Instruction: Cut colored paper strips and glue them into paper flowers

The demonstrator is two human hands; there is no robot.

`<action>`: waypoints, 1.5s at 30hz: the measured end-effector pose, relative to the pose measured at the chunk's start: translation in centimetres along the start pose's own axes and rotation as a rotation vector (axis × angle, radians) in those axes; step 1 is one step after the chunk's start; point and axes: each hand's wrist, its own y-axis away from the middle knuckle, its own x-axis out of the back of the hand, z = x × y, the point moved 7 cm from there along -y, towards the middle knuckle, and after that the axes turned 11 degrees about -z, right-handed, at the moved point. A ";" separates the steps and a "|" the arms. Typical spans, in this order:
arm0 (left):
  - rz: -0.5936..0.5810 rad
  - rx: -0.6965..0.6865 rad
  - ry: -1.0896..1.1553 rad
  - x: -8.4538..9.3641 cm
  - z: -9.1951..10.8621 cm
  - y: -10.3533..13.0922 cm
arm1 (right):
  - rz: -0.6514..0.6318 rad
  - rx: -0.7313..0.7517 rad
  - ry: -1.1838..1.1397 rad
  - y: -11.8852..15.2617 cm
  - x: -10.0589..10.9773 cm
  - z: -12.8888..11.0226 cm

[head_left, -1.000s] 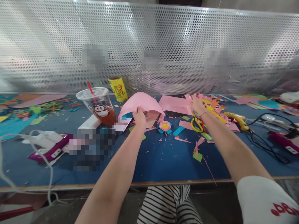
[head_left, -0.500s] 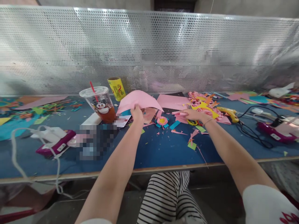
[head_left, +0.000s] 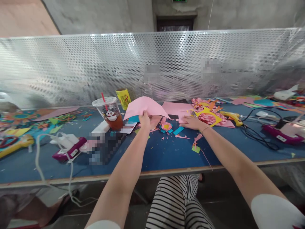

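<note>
A curved sheet of pink paper [head_left: 146, 106] is pinched at its near edge by my left hand [head_left: 145, 121] and raised off the blue table. My right hand [head_left: 192, 122] lies with its fingers stretched over pink paper pieces [head_left: 183, 115] on the tabletop. Between my hands sits a small pink paper flower [head_left: 166, 126] with a yellow centre and blue pieces around it. Just beyond my right hand are ruffled pink paper flowers [head_left: 209, 118] with yellow cutouts [head_left: 215, 113]. A flat pink sheet [head_left: 175, 107] lies behind.
A drink cup [head_left: 111, 114] with a red straw and a yellow tape roll [head_left: 123, 98] stand left. Purple power strips [head_left: 69, 149] with cables lie at both sides. A yellow glue gun [head_left: 232, 117] is at right. Paper scraps [head_left: 196, 149] litter the table [head_left: 166, 159]; a perforated metal screen [head_left: 100, 63] rises behind.
The camera view has tilted up and shifted left. My right hand has gone from closed around pink paper to fingers laid over it. My left hand still holds the pink sheet.
</note>
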 end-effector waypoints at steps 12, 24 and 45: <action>-0.280 0.210 0.453 -3.7 0.3 2.5 | 0.579 -0.120 -0.824 0.2 5.0 -2.0; -0.538 0.343 0.543 -5.0 2.1 4.5 | 0.040 -0.106 -1.985 0.7 1.4 -4.6; -0.304 -0.347 -0.315 -2.9 4.7 0.5 | 0.506 0.048 -1.030 3.6 9.3 0.6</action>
